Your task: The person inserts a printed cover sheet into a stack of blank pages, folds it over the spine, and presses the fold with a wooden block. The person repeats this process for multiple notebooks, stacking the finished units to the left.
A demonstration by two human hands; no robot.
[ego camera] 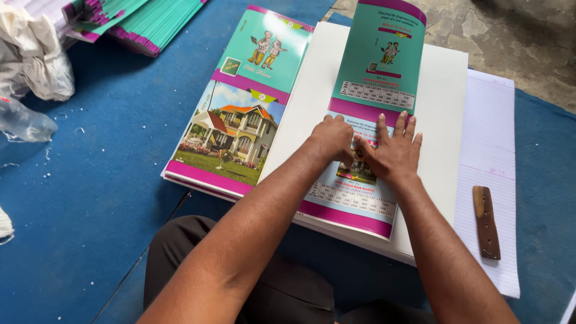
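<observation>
A glossy printed cover sheet [367,120], teal above and magenta-banded, lies on top of a thick white paper stack [444,102], near the stack's left edge. Its far half curls upward and stands nearly upright, showing two small cartoon figures and a pale table of figures; its near half lies flat, reaching the stack's near edge, with a small house picture and another pale table. The crease between the halves runs across the sheet, along a magenta band.
</observation>
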